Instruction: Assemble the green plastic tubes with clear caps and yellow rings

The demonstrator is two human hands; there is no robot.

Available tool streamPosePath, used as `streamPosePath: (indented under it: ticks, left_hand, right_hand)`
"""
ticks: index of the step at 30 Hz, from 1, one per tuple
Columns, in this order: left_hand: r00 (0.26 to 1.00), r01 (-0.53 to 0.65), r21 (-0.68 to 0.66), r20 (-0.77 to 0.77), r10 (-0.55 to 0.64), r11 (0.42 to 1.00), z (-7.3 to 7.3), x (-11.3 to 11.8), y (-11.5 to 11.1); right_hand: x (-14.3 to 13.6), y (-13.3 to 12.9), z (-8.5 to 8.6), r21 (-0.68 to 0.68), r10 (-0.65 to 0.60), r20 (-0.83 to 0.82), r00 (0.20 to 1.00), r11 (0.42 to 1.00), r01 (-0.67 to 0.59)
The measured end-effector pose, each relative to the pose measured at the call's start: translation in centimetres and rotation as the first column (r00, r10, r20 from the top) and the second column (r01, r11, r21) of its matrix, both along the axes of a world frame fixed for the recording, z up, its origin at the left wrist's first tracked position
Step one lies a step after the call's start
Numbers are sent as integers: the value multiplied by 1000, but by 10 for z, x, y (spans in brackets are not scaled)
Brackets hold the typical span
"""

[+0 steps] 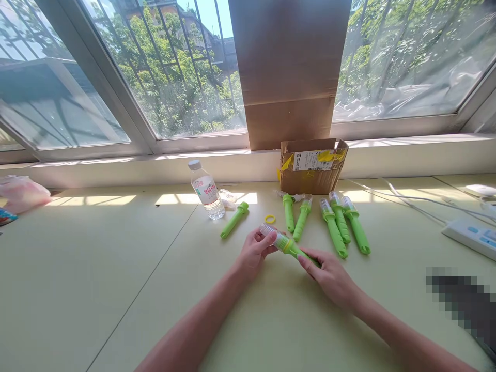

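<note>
Both hands are on one green-handled tool with a clear ribbed cap (284, 243), held at a slant just above the table. My left hand (258, 247) is closed around the clear cap end, thumb on top. Lower down, my right hand (323, 268) grips the green handle between thumb and fingers. A thin yellow band shows around the tool near its collar. Just beyond my left hand lies a loose yellow ring (270, 219). A green handle without a clear cap (234, 220) rests to the left of it.
Several similar green tools (337, 222) lie behind and to the right. A water bottle (207, 191) stands at the back left. An open cardboard box (312, 168) sits against the wall. At right are a power strip (470, 235) and cables; a pink plastic bag (23, 194) lies far left.
</note>
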State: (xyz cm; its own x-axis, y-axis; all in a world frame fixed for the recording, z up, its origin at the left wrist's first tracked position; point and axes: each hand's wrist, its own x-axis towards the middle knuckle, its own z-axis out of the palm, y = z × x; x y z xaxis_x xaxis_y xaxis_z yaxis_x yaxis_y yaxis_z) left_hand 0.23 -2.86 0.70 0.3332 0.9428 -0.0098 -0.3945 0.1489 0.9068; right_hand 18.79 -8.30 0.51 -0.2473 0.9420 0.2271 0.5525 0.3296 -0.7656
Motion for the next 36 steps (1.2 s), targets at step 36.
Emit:
streamPosePath:
  ticks: [36]
  left_hand:
    - [1000,6,-83,7,-5,997,-1,1,-1]
  right_hand:
    - [-3,-3,-20,408,-377,336,863,884,227]
